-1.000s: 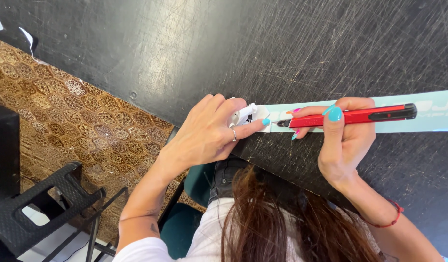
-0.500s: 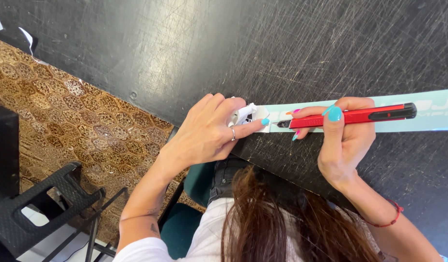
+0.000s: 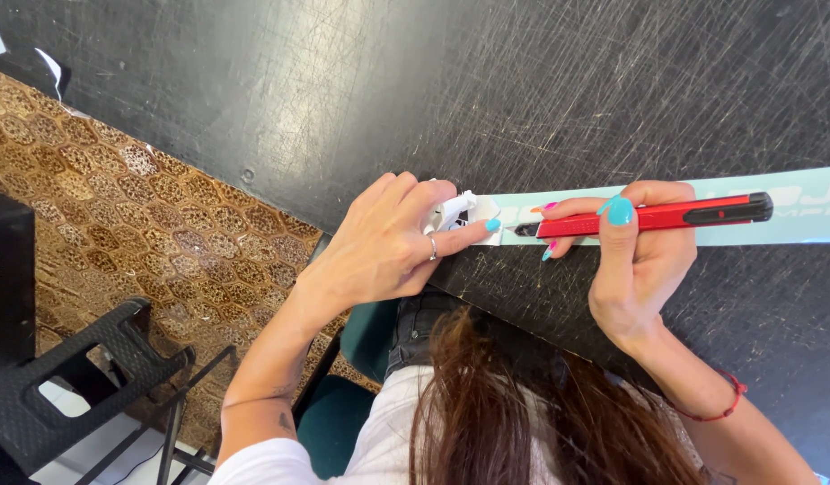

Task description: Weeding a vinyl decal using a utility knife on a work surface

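A long, pale turquoise strip [image 3: 774,216] lies flat on the scratched black worktop [image 3: 523,81], and its long axis runs almost straight across the view, from its near end just beside the left hand out past the right edge of the picture. Everything here lines up along that one line.

The right hand [image 3: 640,260] is closed around a red utility knife [image 3: 648,216], thumb on top of the body and fingers curled under it. The knife lies nearly parallel to the strip and on top of it, its dark tip pointing left toward the strip's end, its black tail pointing right. The tip sits on the strip, close to the left hand's forefinger but not touching it, as far as I can tell.

The left hand [image 3: 388,247] rests palm-down at the strip's left end, fingers bent. Its forefinger presses the pale end piece down, and a small crumple of white and black backing scrap [image 3: 455,214] is gathered under the other fingertips. Whether it pinches that scrap or only covers it, I cannot tell.

So the left hand is nearer the strip's end, and the right hand is farther along its length with the blade between the two hands. The rest of the strip stretches away to the right, beyond the knife's tail.

Off to the left, below the worktop's edge, are a patterned brown floor [image 3: 101,207] and a black stool [image 3: 65,377].
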